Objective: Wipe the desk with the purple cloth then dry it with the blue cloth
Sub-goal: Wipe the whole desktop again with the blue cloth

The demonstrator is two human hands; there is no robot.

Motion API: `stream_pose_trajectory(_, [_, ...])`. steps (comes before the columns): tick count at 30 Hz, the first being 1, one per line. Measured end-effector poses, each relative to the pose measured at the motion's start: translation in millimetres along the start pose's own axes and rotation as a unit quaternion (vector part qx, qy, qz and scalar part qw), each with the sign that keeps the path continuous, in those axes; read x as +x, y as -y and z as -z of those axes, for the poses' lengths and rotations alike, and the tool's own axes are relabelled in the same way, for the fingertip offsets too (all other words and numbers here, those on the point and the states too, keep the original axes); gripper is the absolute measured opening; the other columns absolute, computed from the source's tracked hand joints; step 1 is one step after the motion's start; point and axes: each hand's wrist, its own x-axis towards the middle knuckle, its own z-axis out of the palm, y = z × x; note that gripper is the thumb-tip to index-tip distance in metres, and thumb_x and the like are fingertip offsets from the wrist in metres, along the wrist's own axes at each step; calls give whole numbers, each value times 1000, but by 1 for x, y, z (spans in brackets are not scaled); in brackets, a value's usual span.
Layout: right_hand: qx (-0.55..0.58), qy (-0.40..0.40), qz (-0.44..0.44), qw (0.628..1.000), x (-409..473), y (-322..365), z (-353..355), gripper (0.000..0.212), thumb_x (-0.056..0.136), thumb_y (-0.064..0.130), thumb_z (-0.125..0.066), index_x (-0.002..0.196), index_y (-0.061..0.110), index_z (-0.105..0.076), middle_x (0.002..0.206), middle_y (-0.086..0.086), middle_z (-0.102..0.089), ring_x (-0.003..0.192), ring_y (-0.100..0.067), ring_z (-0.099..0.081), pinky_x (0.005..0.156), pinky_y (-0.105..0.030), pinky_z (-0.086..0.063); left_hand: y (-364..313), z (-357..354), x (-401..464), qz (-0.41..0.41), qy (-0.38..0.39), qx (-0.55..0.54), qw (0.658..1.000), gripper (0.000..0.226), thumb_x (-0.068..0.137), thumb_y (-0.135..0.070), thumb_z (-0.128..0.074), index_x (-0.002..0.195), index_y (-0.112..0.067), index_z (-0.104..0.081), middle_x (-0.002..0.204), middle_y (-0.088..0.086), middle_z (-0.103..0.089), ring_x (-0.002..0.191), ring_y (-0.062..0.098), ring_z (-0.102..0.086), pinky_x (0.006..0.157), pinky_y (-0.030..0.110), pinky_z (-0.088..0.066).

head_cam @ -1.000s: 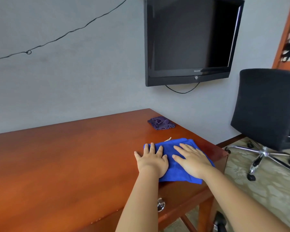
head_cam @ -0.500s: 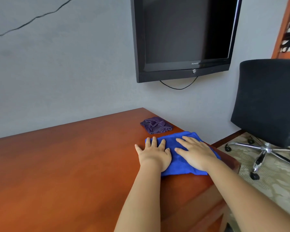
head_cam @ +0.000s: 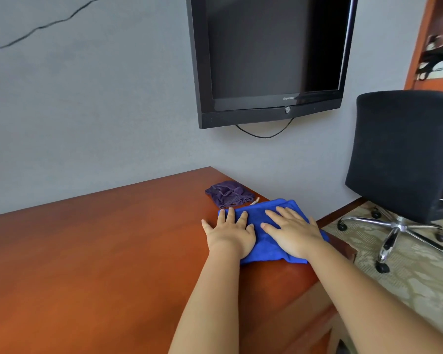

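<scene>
A folded blue cloth (head_cam: 260,215) lies flat near the right end of the reddish-brown wooden desk (head_cam: 92,251). My left hand (head_cam: 229,232) presses flat on the cloth's left part, fingers straight and spread. On its right part my right hand (head_cam: 290,229) presses down the same way. A crumpled purple cloth (head_cam: 228,194) lies just beyond the blue one, near the desk's far right corner, with no hand touching it.
A black television (head_cam: 266,54) hangs on the grey wall above the desk's right end, a cable looping below it. A black office chair (head_cam: 404,154) on a chrome wheeled base stands on the patterned carpet to the right of the desk.
Both hands have slid the blue cloth away from me, toward the purple cloth, so the gap between the two cloths has nearly closed. The camera has moved closer.
</scene>
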Motion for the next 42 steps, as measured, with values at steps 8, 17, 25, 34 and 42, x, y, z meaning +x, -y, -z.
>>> stream_pose_trajectory(8, [15,1,-9,1000,-69,-10,-1,61,98,60,-17,153,37,-7,162,10,4,148,-11,9,119,-49,1,-19,-4,-62,-16,8,7,1000,55,101,-46,-9,153,-32,-1,161,-1,7,147,21,10,112,61,7])
stream_pose_trajectory(17, [32,-27,-10,999,-79,-19,-6,60,98,58,-20,153,36,-11,162,9,-1,148,-10,5,120,-41,0,-25,-7,-67,-24,8,18,1000,54,101,-45,-9,152,-33,-1,161,-1,6,148,21,10,113,60,7])
stream_pose_trajectory(25, [43,-30,-15,999,-37,-34,2,60,98,57,-25,153,35,-15,161,9,-5,148,-9,2,120,-39,-2,-34,-8,-19,-38,-4,19,999,54,101,-45,-9,153,-32,-2,161,0,5,148,23,9,116,55,7])
stream_pose_trajectory(34, [77,-33,-27,996,-6,-41,12,56,99,54,-30,151,38,-21,160,12,-12,146,-12,-15,113,-34,-22,-41,-7,14,-37,-6,0,999,55,101,-46,-11,153,-32,-2,161,1,5,147,24,10,115,57,5])
stream_pose_trajectory(42, [17,-18,-21,999,-31,-37,10,57,99,56,-22,153,37,-13,161,11,-4,148,-11,-2,116,-38,-18,-41,-8,-18,-33,7,-21,999,56,101,-47,-11,153,-31,-2,161,1,8,147,23,12,113,59,5])
